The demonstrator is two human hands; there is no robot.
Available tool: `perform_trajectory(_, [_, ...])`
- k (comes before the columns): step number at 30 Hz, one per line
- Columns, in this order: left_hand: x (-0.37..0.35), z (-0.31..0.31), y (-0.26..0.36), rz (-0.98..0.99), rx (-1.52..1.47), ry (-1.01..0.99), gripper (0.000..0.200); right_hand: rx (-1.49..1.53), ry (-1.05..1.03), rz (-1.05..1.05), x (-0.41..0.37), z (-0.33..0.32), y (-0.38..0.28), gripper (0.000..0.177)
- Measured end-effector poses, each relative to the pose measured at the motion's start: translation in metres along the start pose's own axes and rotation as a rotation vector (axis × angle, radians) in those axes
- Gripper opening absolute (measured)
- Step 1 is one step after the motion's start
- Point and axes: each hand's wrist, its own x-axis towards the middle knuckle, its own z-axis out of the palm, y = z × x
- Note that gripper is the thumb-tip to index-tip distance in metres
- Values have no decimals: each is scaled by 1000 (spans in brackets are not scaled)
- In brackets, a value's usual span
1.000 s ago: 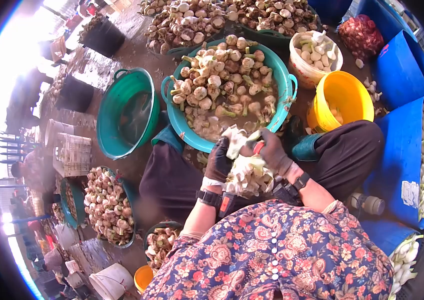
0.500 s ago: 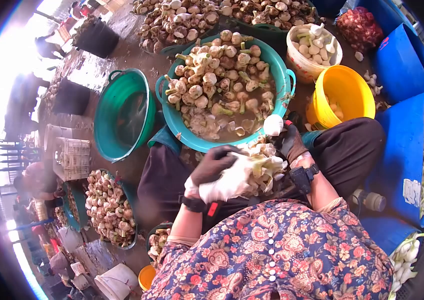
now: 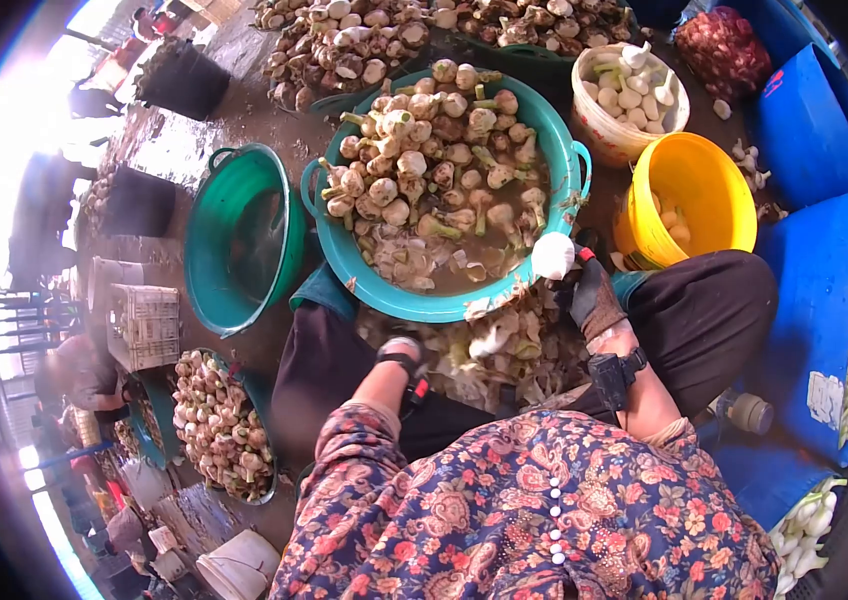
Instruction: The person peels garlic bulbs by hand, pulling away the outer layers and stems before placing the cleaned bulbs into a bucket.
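Note:
My right hand (image 3: 594, 297), in a dark fingerless glove, is closed by the basin's near right rim. A peeled white garlic bulb (image 3: 552, 257) is at its fingertips, with a small red-ended thing (image 3: 585, 254) beside it. The bent wrist and blur mostly hide my left hand (image 3: 402, 347), above my lap; its fingers do not show. Between my legs lies a heap of garlic skins and stalks (image 3: 514, 355). In front stands a turquoise basin (image 3: 399, 300) of murky water and unpeeled garlic bulbs (image 3: 411, 165).
A green basin (image 3: 194, 235) holding some water is at left. At right stand a white bucket (image 3: 604, 135) of peeled garlic, a yellow bucket (image 3: 744, 215) and blue drums (image 3: 799, 300). A red net sack (image 3: 722, 50) lies behind. Another person (image 3: 79, 370) is at far left.
My left hand has moved left and down, away from the heap of skins, uncovering it. My right hand stays by the rim with the white bulb. The view has shifted slightly.

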Motion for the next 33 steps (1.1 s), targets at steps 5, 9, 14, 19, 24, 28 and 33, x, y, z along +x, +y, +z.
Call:
perform_trajectory(5, [-45,-51,33,312,365,78,37,64,132,172,-3,21,-1,28])
perform_trajectory(9, [-122,-110,92,452,-490,385,45,-119,239,181,4,27,3,28])
perform_trajectory(14, [-113,-111,136,551,-813,474,47,-594,268,-130,2,30,10,24])
perform_trajectory(19, [-145,-104,98,953,-1385,-221,24,191,125,232,12,6,20,28])
perform_trajectory(24, [-88,-110,54,787,-240,274,48,624,-63,140,-10,23,-73,36])
perform_trajectory(28, [-20,-146,53,364,-141,743,69,787,-774,-63,-16,12,-116,63])
perform_trajectory(33, [97,-155,63,73,108,819,76,249,-165,231,8,13,-56,66])
